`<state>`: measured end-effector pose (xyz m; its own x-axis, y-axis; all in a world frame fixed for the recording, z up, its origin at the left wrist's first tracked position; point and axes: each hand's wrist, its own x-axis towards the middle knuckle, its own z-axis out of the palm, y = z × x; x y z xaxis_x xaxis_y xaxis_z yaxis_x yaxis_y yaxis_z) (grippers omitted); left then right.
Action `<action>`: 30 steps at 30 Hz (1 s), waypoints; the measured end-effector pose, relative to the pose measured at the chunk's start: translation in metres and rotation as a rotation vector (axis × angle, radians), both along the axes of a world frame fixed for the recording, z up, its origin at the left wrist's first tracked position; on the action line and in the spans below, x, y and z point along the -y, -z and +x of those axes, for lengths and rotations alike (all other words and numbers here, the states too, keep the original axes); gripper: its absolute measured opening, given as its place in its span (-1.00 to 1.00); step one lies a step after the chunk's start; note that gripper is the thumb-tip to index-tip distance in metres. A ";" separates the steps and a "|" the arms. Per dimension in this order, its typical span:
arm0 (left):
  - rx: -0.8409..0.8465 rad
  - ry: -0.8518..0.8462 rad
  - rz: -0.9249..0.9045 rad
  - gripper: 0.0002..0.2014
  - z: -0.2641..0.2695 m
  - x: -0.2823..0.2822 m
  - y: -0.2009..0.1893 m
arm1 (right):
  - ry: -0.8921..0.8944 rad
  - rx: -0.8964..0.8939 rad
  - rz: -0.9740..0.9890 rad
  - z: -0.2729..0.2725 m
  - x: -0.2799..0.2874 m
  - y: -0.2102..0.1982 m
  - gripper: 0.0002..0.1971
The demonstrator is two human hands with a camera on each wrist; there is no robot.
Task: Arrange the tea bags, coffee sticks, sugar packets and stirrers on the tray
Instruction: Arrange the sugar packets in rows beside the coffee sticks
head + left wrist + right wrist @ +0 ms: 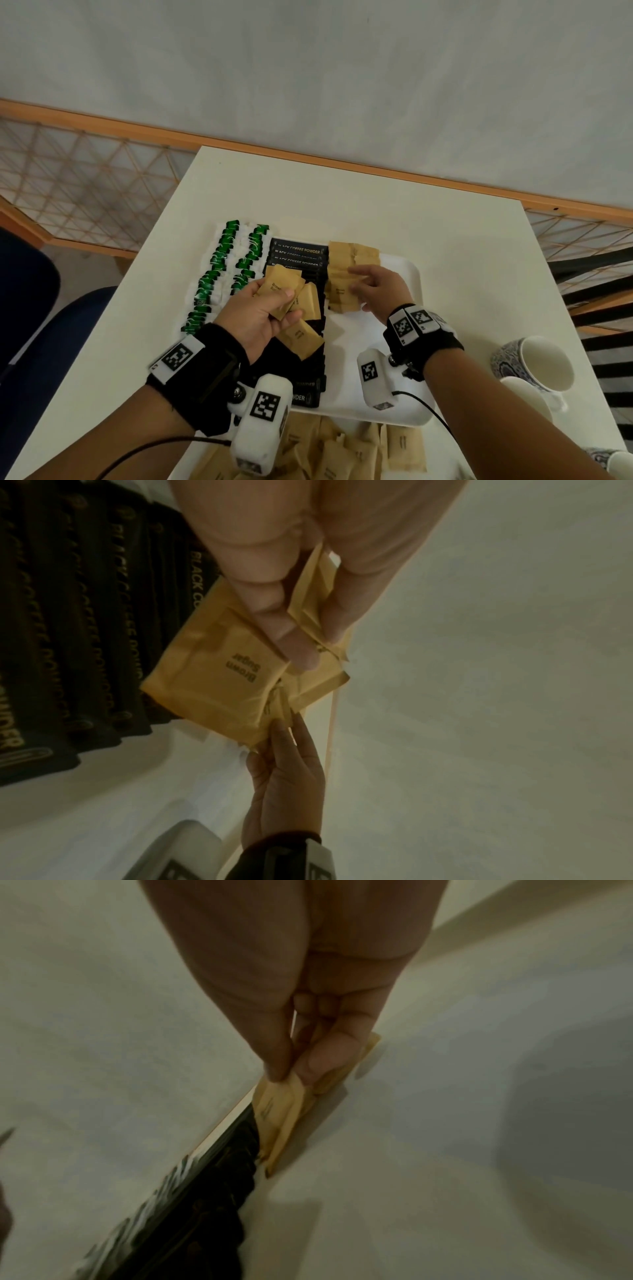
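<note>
My left hand (274,305) grips a bunch of brown sugar packets (298,301) over the black coffee sticks (298,255); the left wrist view shows the fingers (274,610) curled round the packets (219,680). My right hand (370,291) pinches a sugar packet (277,1104) at the row of sugar packets (346,270) laid on the white tray (404,274). Green tea bags (226,267) lie in two columns at the tray's left. No stirrers show.
Loose sugar packets (342,448) are heaped on the table near its front edge. Patterned cups (534,363) stand at the right. A wooden rail and lattice run behind the table (376,198). A dark chair sits at the left.
</note>
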<state>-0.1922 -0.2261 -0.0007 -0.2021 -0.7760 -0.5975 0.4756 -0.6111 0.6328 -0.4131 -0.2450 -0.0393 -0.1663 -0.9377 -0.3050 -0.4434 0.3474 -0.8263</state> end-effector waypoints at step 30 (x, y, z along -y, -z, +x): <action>-0.008 0.022 -0.002 -0.59 -0.016 -0.002 0.001 | -0.150 0.405 0.046 0.033 -0.035 -0.033 -0.93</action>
